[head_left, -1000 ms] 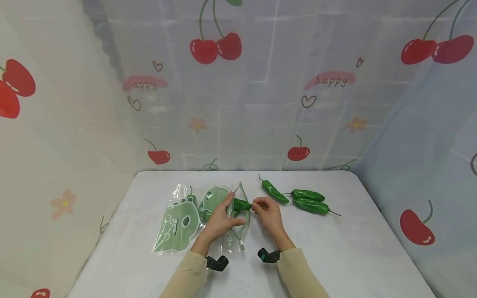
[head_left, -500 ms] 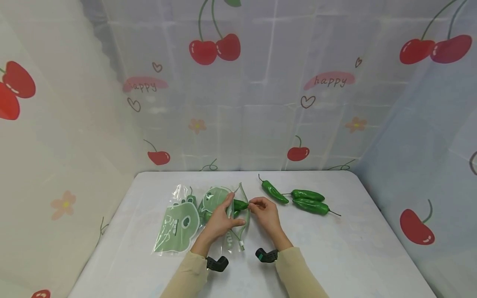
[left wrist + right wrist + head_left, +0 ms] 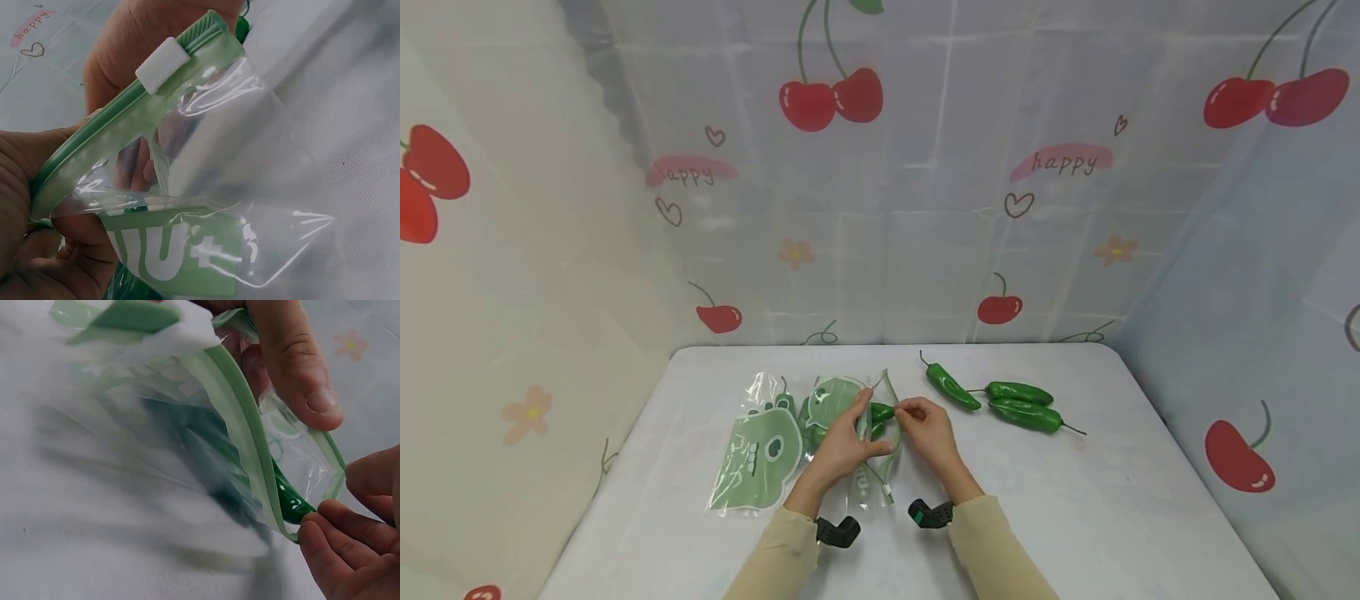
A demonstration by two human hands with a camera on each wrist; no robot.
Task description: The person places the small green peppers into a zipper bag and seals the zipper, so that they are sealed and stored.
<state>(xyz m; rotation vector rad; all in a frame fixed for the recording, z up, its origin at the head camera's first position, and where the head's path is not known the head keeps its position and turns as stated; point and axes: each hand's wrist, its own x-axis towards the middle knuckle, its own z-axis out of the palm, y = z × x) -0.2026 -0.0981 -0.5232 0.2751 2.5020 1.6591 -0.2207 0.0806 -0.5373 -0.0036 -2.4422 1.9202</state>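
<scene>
A clear slider zip bag (image 3: pixel 831 402) with green print lies left of the table's middle, its mouth spread toward the right. My left hand (image 3: pixel 837 454) holds that mouth, thumb and fingers at its rim. The white slider (image 3: pixel 162 64) shows large on the green zip strip in the left wrist view. A green chili pepper (image 3: pixel 882 412) is mostly inside the bag, stem end at the mouth. My right hand (image 3: pixel 929 429) pinches that end with its fingertips, seen close in the right wrist view beside the pepper (image 3: pixel 291 503). Another green pepper (image 3: pixel 877 431) shows inside, partly hidden.
A second printed bag (image 3: pixel 756 458) lies flat at the left, with a green pepper (image 3: pixel 785 402) partly visible at its top. To the right are three loose peppers: one tilted (image 3: pixel 952 386), one behind (image 3: pixel 1018 392), one in front (image 3: pixel 1026 415).
My right hand has moved slightly left, pushing the pepper farther into the bag. The left hand and the loose peppers have stayed put.
</scene>
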